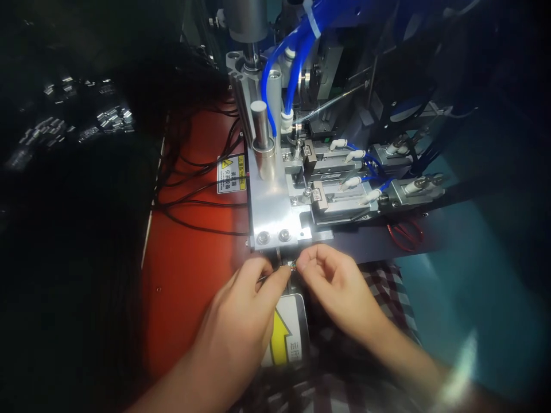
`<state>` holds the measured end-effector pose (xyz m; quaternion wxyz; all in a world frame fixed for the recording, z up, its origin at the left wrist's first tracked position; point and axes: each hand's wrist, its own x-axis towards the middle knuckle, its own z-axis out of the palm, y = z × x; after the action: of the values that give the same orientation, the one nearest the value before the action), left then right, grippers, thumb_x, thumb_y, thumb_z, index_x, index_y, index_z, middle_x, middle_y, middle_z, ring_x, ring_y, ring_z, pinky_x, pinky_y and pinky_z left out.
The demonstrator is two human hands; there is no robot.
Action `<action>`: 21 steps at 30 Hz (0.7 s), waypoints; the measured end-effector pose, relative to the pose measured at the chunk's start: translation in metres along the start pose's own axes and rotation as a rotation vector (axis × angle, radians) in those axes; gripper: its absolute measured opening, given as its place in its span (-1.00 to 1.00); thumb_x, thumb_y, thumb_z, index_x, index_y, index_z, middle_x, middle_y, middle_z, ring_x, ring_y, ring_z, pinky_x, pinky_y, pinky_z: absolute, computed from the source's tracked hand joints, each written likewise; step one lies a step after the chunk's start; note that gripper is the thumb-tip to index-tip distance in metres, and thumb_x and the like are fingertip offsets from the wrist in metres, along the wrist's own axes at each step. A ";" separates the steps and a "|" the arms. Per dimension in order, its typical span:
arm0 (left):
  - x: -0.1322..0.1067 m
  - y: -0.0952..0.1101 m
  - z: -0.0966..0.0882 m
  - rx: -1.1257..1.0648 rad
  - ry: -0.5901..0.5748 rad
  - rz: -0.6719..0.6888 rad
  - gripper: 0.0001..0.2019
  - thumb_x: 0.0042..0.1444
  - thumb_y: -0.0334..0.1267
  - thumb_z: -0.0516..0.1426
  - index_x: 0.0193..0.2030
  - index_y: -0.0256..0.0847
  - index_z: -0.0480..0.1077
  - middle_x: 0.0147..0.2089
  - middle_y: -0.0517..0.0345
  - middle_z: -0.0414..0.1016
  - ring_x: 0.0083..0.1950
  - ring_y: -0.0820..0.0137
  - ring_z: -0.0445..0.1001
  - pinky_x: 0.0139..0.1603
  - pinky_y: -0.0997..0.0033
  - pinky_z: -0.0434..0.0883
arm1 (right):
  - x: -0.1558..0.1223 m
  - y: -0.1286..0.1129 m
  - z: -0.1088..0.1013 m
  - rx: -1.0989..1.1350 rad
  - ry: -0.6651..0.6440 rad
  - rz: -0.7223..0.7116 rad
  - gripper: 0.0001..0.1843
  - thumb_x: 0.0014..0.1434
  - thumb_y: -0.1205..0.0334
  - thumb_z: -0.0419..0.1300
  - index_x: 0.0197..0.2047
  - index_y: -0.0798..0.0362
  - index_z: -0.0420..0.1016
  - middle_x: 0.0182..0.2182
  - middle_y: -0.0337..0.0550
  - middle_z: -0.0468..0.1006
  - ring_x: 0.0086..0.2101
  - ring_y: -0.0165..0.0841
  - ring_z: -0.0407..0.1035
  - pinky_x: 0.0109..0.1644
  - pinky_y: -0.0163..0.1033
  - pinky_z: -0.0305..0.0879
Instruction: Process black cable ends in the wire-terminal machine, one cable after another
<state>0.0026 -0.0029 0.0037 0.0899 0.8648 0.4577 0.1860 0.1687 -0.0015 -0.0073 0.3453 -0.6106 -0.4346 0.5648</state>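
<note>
Both my hands meet at the front edge of a metal machine head (275,209) with two bolts. My left hand (247,298) is closed, thumb and forefinger pinched; what sits between those fingers is mostly hidden. My right hand (333,275) is also closed, its fingertips pinching the end of small thin coloured wires (293,265). These wires show in the narrow gap between the two hands, with a small whitish part by them. They are too small to make out fully. Just below lies a white plate with a yellow arrow (282,332).
Black cables (198,203) run across the red-orange surface (185,298) at left, near a warning label (231,174). Blue air tubes (297,63) rise from the machine. Pneumatic cylinders (344,201) stand at right, above a red wire loop (405,235). Checked cloth (390,292) shows below.
</note>
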 end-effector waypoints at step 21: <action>-0.014 -0.002 0.011 -0.127 0.008 -0.134 -0.69 0.26 -0.36 -0.09 0.02 -0.06 0.38 -0.25 0.13 0.40 -0.29 0.42 0.43 -0.31 0.52 0.42 | -0.002 0.003 -0.008 0.097 0.035 0.062 -0.76 0.19 0.07 0.17 -0.34 0.08 0.39 -0.62 -0.34 0.31 -0.62 -0.49 0.19 -0.56 -0.38 0.15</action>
<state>-0.0011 -0.0131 -0.0106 0.1549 0.8241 0.5022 0.2116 0.1767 -0.0039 -0.0083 0.3644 -0.6162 -0.3817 0.5847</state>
